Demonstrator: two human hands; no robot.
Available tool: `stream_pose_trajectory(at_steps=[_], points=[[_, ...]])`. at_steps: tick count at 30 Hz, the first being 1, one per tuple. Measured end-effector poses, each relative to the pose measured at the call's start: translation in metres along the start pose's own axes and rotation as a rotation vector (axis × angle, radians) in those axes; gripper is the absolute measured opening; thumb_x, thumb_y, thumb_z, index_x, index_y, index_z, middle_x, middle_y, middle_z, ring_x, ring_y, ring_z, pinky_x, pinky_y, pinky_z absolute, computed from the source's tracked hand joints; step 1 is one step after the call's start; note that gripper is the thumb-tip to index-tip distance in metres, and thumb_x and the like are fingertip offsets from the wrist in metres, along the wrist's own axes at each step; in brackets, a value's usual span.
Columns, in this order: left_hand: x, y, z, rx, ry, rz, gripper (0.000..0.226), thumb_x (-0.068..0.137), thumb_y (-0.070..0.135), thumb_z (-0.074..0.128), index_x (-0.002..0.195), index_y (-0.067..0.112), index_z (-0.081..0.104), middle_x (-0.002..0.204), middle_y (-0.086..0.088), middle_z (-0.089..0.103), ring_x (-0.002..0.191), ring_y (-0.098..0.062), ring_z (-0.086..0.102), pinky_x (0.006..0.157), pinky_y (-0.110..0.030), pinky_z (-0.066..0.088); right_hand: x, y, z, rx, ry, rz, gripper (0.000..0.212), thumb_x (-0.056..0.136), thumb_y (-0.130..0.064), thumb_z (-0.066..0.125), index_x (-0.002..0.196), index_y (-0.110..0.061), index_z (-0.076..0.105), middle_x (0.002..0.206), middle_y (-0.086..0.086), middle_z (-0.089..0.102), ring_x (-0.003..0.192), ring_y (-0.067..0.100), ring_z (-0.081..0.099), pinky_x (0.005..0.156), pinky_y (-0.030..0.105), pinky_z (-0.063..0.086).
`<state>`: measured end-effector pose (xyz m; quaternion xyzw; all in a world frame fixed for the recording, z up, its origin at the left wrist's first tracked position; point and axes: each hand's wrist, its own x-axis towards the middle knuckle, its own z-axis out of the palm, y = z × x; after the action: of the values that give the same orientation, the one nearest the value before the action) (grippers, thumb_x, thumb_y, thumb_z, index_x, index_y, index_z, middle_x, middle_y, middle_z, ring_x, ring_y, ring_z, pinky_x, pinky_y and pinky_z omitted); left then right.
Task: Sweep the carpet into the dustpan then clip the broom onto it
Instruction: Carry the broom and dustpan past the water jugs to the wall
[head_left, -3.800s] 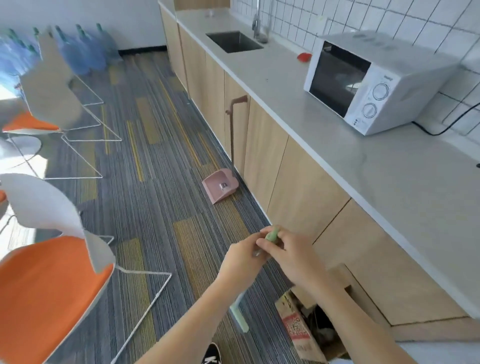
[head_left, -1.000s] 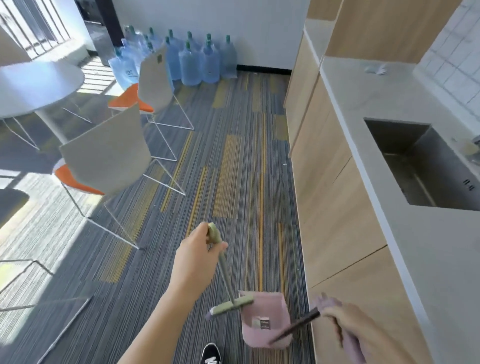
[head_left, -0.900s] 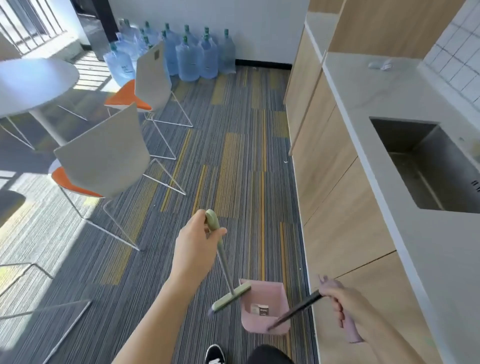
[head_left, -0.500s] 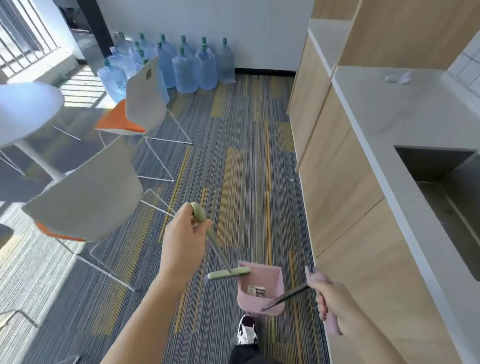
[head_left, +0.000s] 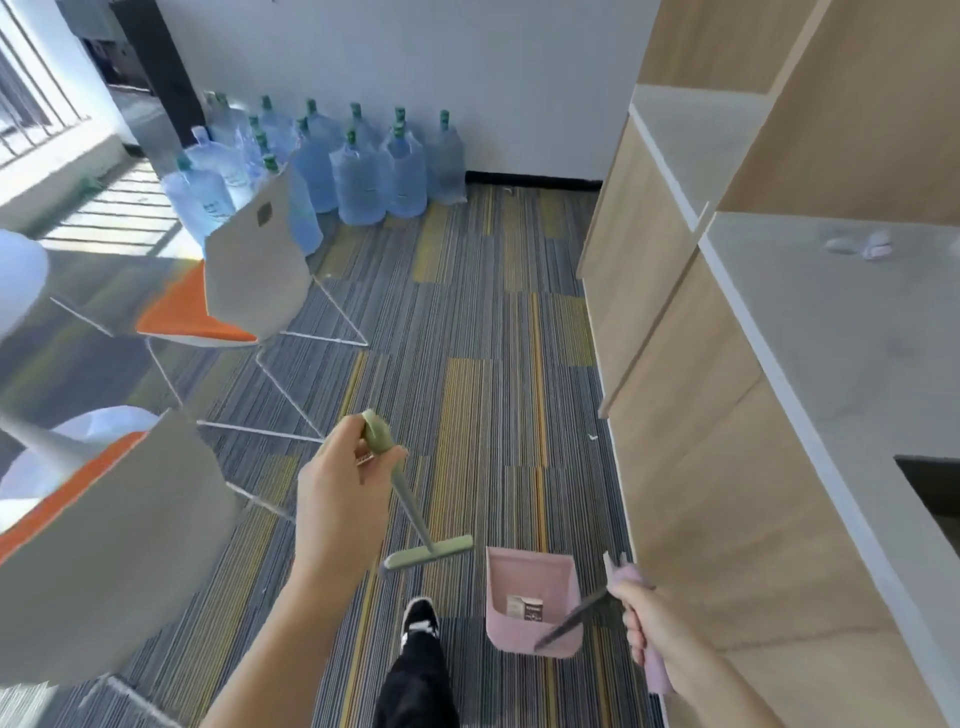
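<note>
My left hand (head_left: 340, 499) grips the top of a green broom (head_left: 410, 514), whose flat head hovers just over the striped carpet (head_left: 467, 322). Right of the broom head, the pink dustpan (head_left: 530, 597) hangs low with its open side facing forward. My right hand (head_left: 641, 618) holds the dustpan's long dark handle by its pink grip. A small white scrap (head_left: 592, 437) lies on the carpet next to the cabinet base, ahead of the dustpan.
Wooden cabinets (head_left: 675, 374) with a grey counter (head_left: 841, 332) run along the right. Two white chairs with orange seats (head_left: 244, 291) (head_left: 98, 545) stand on the left. Several blue water bottles (head_left: 358, 166) line the far wall. My shoe (head_left: 421, 621) shows below.
I have walked forward along the cabinets, carrying the broom and dustpan. The broom head has moved left, away from the dustpan. The sink has slid almost out of view on the right.
</note>
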<state>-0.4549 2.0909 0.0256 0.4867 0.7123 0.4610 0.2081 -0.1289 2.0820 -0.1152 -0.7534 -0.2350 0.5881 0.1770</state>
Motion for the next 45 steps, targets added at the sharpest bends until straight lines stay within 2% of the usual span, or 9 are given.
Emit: stream_pose_trajectory(at_steps=[5,9,12,18,24,29,34,41,45], points=[[0.132,-0.007,0.023,0.002,-0.032,-0.007,0.026,0.087,0.017,0.069,0.076,0.032,0.052,0.081,0.016,0.063,0.054,-0.002,0.056,0.047,-0.014,0.038,0.046,-0.104,0.028,0.013,0.073,0.003,0.037,0.087,-0.020,0.066,0.055,-0.010,0.052,0.039,0.002,0.046,0.029,0.016,0.041,0.039,0.022,0.037],[0.232,0.001,0.040,-0.015,-0.044,-0.007,0.021,0.086,0.020,0.070,0.078,0.031,0.054,0.081,0.016,0.063,0.063,0.002,0.060,0.051,-0.020,0.040,0.074,-0.195,0.049,0.040,0.081,-0.034,0.038,0.090,-0.024,0.064,0.056,-0.012,0.050,0.040,0.000,0.046,0.028,0.014,0.040,0.035,0.020,0.035],[0.289,0.004,0.054,-0.050,-0.055,-0.002,0.017,0.084,0.021,0.072,0.080,0.029,0.057,0.082,0.016,0.066,0.067,-0.003,0.062,0.052,-0.028,0.043,0.092,-0.244,0.061,0.056,0.094,-0.047,0.039,0.089,-0.025,0.066,0.057,-0.010,0.051,0.039,0.000,0.045,0.029,0.013,0.039,0.035,0.020,0.035],[0.427,-0.004,0.108,-0.061,-0.049,-0.003,0.023,0.083,0.024,0.074,0.075,0.030,0.054,0.080,0.017,0.068,0.045,0.001,0.048,0.046,-0.026,0.038,0.182,-0.362,0.086,0.066,0.082,0.040,0.050,0.095,-0.018,0.056,0.048,-0.011,0.040,0.039,0.005,0.041,0.028,0.016,0.037,0.044,0.023,0.033],[0.580,0.016,0.162,-0.032,-0.053,-0.016,0.021,0.081,0.025,0.075,0.076,0.033,0.057,0.074,0.020,0.067,0.062,0.000,0.062,0.052,-0.029,0.046,0.260,-0.485,0.107,0.052,0.053,0.021,0.055,0.091,-0.017,0.063,0.040,-0.010,0.044,0.037,0.007,0.043,0.026,0.017,0.037,0.036,0.021,0.034],[0.692,0.030,0.193,-0.013,-0.007,0.022,0.021,0.080,0.026,0.076,0.075,0.032,0.057,0.077,0.020,0.065,0.075,0.011,0.059,0.055,-0.019,0.039,0.308,-0.591,0.117,0.025,0.012,-0.042,0.036,0.083,-0.017,0.070,0.052,-0.010,0.052,0.044,0.006,0.048,0.033,0.017,0.042,0.038,0.024,0.037],[0.797,0.017,0.233,-0.060,-0.041,0.005,0.022,0.081,0.025,0.076,0.077,0.034,0.057,0.078,0.022,0.065,0.048,-0.001,0.052,0.049,-0.027,0.042,0.372,-0.686,0.142,0.045,0.016,-0.046,0.050,0.085,-0.019,0.068,0.038,-0.016,0.051,0.043,0.006,0.046,0.031,0.018,0.041,0.038,0.025,0.038],[0.973,0.006,0.279,-0.116,-0.118,0.016,0.021,0.083,0.020,0.073,0.077,0.031,0.056,0.081,0.018,0.067,0.042,0.003,0.043,0.046,-0.026,0.036,0.449,-0.829,0.194,0.034,0.071,-0.019,0.061,0.091,-0.022,0.066,0.034,-0.012,0.048,0.039,0.009,0.046,0.027,0.019,0.042,0.034,0.024,0.040],[1.056,0.012,0.304,-0.121,-0.166,0.018,0.022,0.085,0.017,0.072,0.076,0.027,0.055,0.081,0.015,0.068,0.042,0.003,0.044,0.045,-0.026,0.035,0.476,-0.908,0.211,0.084,0.085,-0.063,0.048,0.088,-0.020,0.069,0.044,-0.011,0.051,0.044,0.008,0.047,0.032,0.018,0.041,0.038,0.024,0.038]])
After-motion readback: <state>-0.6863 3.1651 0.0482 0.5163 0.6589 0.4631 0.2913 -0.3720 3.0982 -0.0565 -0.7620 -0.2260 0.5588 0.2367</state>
